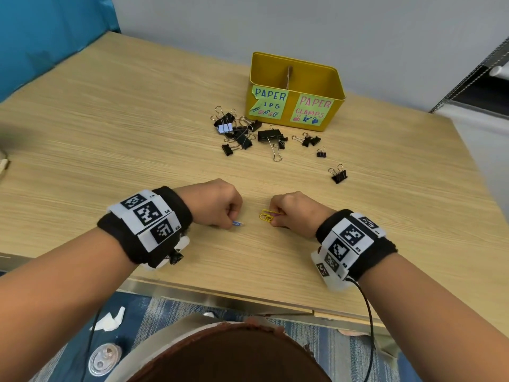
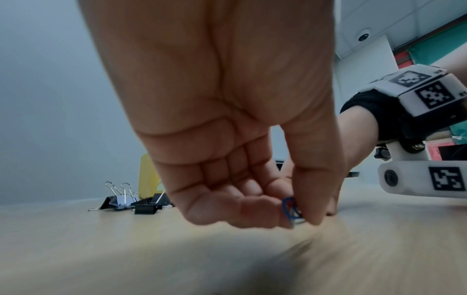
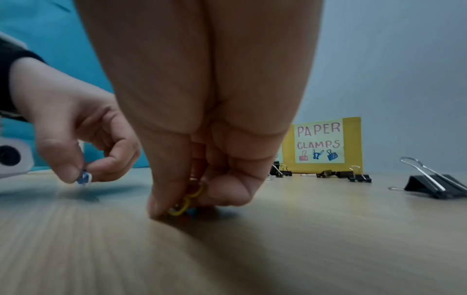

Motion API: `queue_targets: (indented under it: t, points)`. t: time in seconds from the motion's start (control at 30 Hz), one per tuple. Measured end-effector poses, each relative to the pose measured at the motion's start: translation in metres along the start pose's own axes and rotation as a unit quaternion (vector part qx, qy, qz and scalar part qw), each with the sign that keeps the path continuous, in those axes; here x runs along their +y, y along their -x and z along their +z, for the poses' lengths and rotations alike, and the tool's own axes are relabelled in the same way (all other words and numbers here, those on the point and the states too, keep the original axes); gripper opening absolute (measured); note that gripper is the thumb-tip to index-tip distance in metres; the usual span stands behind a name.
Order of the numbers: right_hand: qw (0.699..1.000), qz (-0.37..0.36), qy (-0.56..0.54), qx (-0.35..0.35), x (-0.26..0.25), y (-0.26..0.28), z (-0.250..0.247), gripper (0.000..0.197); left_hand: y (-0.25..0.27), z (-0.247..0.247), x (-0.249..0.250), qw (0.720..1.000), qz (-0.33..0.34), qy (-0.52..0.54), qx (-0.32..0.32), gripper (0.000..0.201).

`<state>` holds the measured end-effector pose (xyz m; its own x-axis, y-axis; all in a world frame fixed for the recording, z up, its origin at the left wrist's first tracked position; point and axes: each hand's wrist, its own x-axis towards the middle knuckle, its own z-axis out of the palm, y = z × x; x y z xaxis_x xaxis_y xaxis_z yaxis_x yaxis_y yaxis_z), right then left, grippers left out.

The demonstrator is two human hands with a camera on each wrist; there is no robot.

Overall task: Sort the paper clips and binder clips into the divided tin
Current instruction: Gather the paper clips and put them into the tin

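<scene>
My left hand (image 1: 220,208) hovers low over the wooden table (image 1: 110,139) near its front edge and pinches blue paper clips (image 1: 238,223) between thumb and forefinger; the blue paper clips (image 2: 291,209) show at the fingertips in the left wrist view. My right hand (image 1: 292,210) pinches yellow paper clips (image 1: 266,215) against the tabletop, seen as yellow paper clips (image 3: 188,198) under the curled fingers. The yellow divided tin (image 1: 327,75) stands at the back, labelled "PAPER CLIPS" left and "PAPER CLAMPS" right. Several black binder clips (image 1: 271,135) lie scattered before it.
One binder clip (image 1: 339,174) lies apart to the right, between the tin and my right hand. A blue wall panel (image 1: 41,37) stands at the back left. The table's front edge (image 1: 220,296) runs just behind my wrists.
</scene>
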<state>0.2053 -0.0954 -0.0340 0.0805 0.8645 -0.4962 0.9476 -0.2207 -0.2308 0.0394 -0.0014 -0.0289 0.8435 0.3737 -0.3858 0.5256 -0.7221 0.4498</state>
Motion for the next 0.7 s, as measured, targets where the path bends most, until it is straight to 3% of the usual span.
queue_targets:
  t: [0.17,0.3,0.5,0.6,0.7]
  points:
    - [1.0,-0.007,-0.015,0.012,0.009,-0.014,-0.021,0.028,-0.011,-0.023,-0.007,1.0,-0.008,0.001,0.028,0.01]
    - [0.995,-0.005,-0.075,0.061,0.02,-0.029,-0.057,0.028,-0.027,-0.053,-0.014,0.998,-0.021,0.016,0.065,0.016]
    - [0.953,-0.015,-0.217,0.212,0.024,-0.061,-0.154,0.022,-0.076,-0.125,-0.014,0.971,-0.037,0.105,0.211,0.007]
    - [0.924,0.014,-0.286,0.251,0.021,-0.093,-0.189,0.023,-0.11,-0.157,-0.008,0.944,-0.052,0.137,0.296,0.009]
    - [0.922,0.059,-0.289,0.252,0.018,-0.128,-0.204,0.029,-0.141,-0.175,-0.006,0.928,-0.078,0.133,0.339,0.004]
